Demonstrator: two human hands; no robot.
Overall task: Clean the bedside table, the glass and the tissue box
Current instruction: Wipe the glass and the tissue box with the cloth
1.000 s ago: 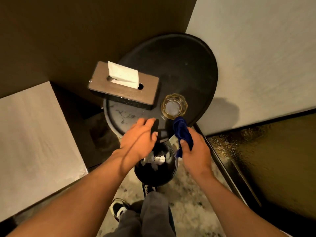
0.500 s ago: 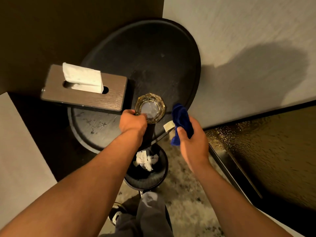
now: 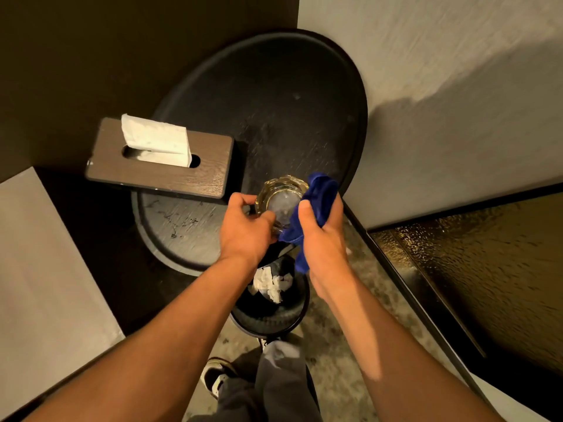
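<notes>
Left hand (image 3: 243, 233) curled round faceted glass (image 3: 281, 200), held above bedside table's (image 3: 274, 102) near edge. Right hand (image 3: 323, 239) gripping blue cloth (image 3: 320, 193), pressed against glass's right rim.

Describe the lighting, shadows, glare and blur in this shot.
Head view: warm, dim light. A broad soft shadow falls across the wall at right. Speckled glare glints on the glossy dark panel. The table top shows streaky motion blur, while the tissue box is fairly sharp. The glass between the hands is slightly smeared. Wide-angle bending curves the edges.
</notes>
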